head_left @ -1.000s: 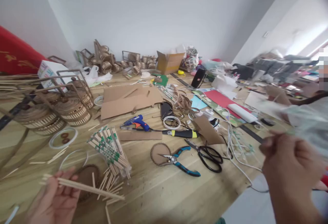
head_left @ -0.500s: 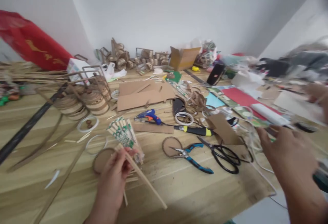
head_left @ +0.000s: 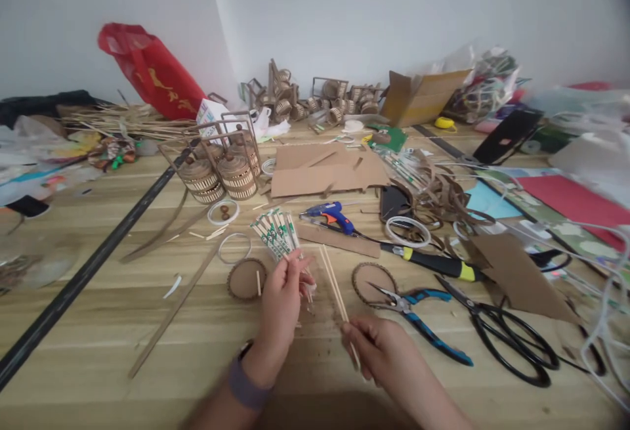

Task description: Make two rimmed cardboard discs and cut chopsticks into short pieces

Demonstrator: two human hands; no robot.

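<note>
My right hand (head_left: pixel 378 348) is closed around the lower part of a pair of pale wooden chopsticks (head_left: pixel 333 279), which point up and away. Beside it, my left hand (head_left: pixel 283 292) has curled fingers over the near end of a fan of paper-wrapped chopsticks (head_left: pixel 275 233). Whatever lies between those fingers is hidden. One round cardboard disc with a ridged rim (head_left: pixel 241 289) lies left of my left hand, a short stick on it. A second disc (head_left: pixel 367 279) lies ahead of my right hand, with the tips of blue-handled pliers (head_left: pixel 428 325) over it.
Black scissors (head_left: pixel 506 331) and a yellow-black cutter (head_left: pixel 433 262) lie to the right. A blue glue gun (head_left: pixel 332 215) and cardboard sheet (head_left: pixel 325 177) are ahead. Small lidded baskets (head_left: pixel 236 177) stand back left. Loose white cords (head_left: pixel 603 305) trail at the right edge.
The view has swung left. My right hand has come in from the far right and now grips chopsticks. The long stick has left my left hand, which is by the wrapped chopsticks.
</note>
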